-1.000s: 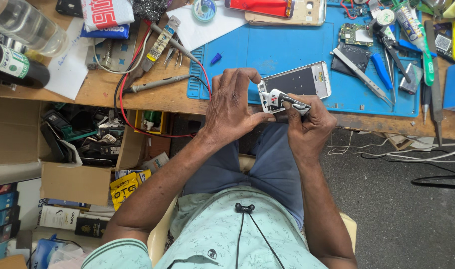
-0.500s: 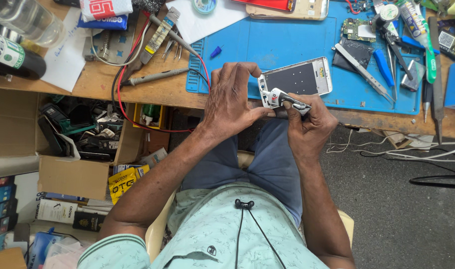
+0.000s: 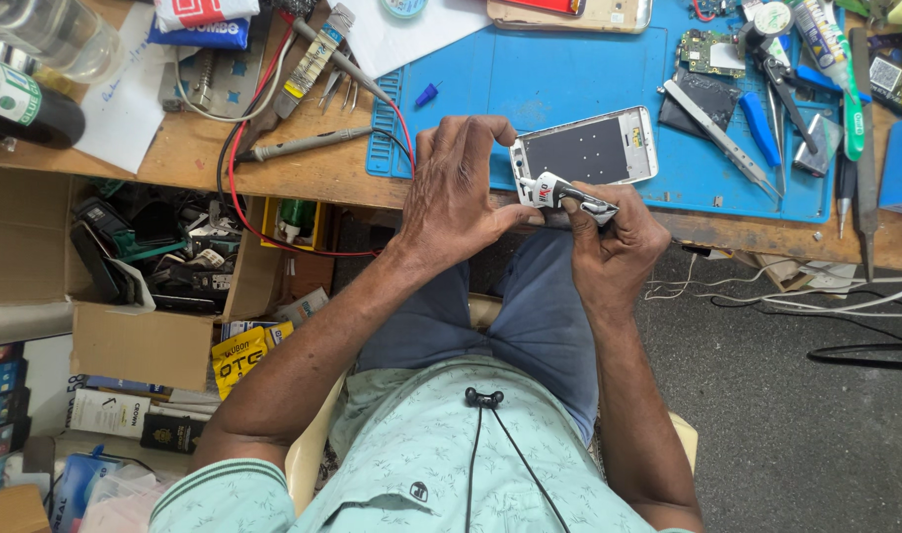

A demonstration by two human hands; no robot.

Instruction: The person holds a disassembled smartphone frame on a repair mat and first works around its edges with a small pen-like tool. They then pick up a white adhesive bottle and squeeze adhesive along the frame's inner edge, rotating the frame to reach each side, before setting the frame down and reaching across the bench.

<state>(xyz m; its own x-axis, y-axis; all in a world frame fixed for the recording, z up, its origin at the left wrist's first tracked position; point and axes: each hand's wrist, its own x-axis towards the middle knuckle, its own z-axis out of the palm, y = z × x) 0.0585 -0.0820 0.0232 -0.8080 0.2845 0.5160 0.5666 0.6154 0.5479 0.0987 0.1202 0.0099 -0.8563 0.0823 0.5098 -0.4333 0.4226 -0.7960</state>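
Cluttered wooden workbench [image 3: 204,158] up top, mostly covered by a blue repair mat [image 3: 569,79]. An opened smartphone frame [image 3: 587,148] is kept at the mat's near edge, pinned by the left hand [image 3: 461,192] with fingers curled over its end. A small white-and-red tool [image 3: 569,195] is gripped tight in the right hand [image 3: 619,242], tip touching the phone. Tweezers [image 3: 722,143] are parked just beside, on the mat.

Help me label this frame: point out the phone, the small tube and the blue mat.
phone [image 3: 587,150], head view, on the middle of its dark panel.
small tube [image 3: 569,195], head view, on its silver body above the right hand [image 3: 619,247].
blue mat [image 3: 559,74], head view, on a bare part.
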